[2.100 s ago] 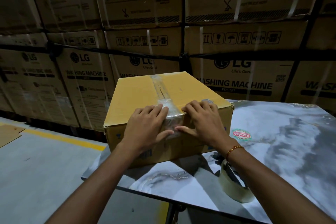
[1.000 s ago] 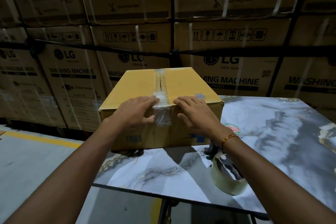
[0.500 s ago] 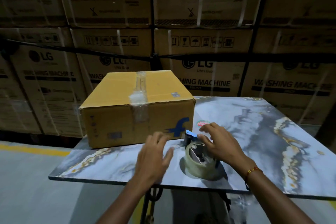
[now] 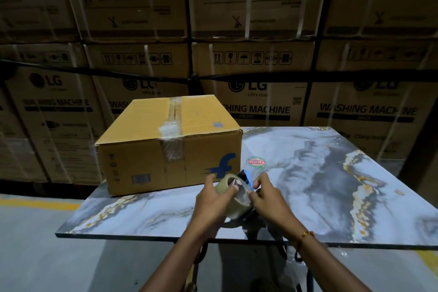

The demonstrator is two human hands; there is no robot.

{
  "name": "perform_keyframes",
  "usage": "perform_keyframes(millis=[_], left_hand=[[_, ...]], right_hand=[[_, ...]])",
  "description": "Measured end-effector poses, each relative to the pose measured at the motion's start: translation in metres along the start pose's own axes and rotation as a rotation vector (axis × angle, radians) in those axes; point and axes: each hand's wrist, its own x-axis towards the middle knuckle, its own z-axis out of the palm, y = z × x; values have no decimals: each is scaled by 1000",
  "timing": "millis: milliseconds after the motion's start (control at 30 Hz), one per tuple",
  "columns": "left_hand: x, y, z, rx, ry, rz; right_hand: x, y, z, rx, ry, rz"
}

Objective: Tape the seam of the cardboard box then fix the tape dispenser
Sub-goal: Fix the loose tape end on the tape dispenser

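A brown cardboard box [image 4: 142, 140] stands at the back left of the marble-patterned table [image 4: 320, 173]. Clear tape [image 4: 173, 125] runs along its top seam and down the front face. Both hands hold the tape dispenser [image 4: 237, 193], a dark frame with a blue part and a roll of clear tape, just above the table's front edge. My left hand [image 4: 211, 204] grips the roll from the left. From the right, my right hand [image 4: 267, 199] pinches the dispenser near the tape end. The dispenser's handle is hidden behind my hands.
A round red and green sticker [image 4: 256, 162] lies on the table to the right of the box. Strapped washing machine cartons [image 4: 260, 66] are stacked in a wall behind the table. Grey floor with a yellow line [image 4: 35, 204] lies to the left.
Both hands left the taped box edge and came back to the dispenser lying near the front edge. They have picked it up, and the view has pulled back from the box.
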Motion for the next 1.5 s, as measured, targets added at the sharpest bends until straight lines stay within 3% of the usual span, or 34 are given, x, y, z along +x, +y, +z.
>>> perform_keyframes(millis=[167, 300, 333, 467, 533, 633, 700, 767, 833, 1000, 1167, 1500], left_hand=[[18, 16, -30, 140, -71, 70], [35, 33, -55, 311, -272, 173], [39, 36, -60, 391, -334, 211], [67, 39, -76, 644, -515, 270], [79, 35, -82, 724, -514, 292], [80, 21, -79, 795, -325, 369], [68, 3, -74, 817, -30, 462], [53, -22, -70, 734, 273, 555], [38, -44, -65, 567, 363, 592], [30, -69, -50, 466, 178, 602], [41, -70, -52, 504, -120, 436], [59, -73, -60, 393, -306, 368]], right_hand=[[-12, -8, 9, 301, -21, 50], [-12, 6, -1, -26, 246, -113], [-11, 10, -4, -91, 251, -148], [-12, 20, -9, -214, -100, -276], [-12, 17, -7, -243, -223, -315], [-9, 13, -1, -216, -268, -310], [-8, 12, 1, -227, -262, -325], [-8, 14, 3, -242, -244, -358], [-8, 17, 6, -234, -223, -376], [-9, 16, 19, -213, -181, -424], [-10, 19, 23, -205, -165, -477], [-12, 23, 37, -284, 54, -664]])
